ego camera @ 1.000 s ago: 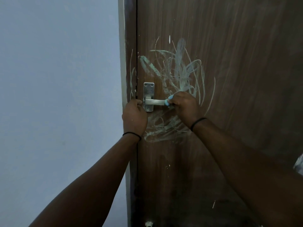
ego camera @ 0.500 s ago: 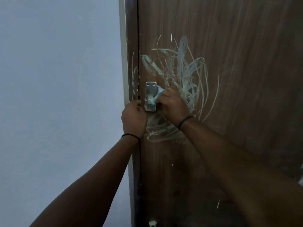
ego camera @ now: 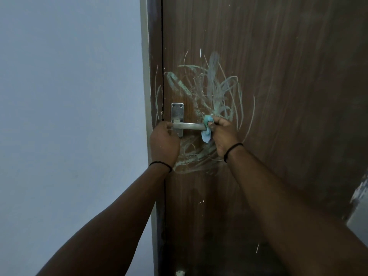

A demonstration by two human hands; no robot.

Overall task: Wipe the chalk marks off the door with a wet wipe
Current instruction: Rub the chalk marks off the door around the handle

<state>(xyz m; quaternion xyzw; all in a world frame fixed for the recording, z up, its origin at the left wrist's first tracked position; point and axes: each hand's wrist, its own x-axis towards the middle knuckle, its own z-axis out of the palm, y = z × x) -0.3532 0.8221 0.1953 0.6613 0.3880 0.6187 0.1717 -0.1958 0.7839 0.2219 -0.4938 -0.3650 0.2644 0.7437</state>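
The right hand (ego camera: pixel 223 136) clenches the wipe (ego camera: pixel 207 128) around the handle (ego camera: pixel 189 126) tip, hiding it. Left hand (ego camera: pixel 164 142) covers the door (ego camera: pixel 278 96) edge, grip unclear. Chalk (ego camera: pixel 215 90) spreads above, unobstructed.

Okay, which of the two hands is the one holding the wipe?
The right hand: it grips the crumpled blue wet wipe at the free end of the door handle. The left hand holds no wipe.
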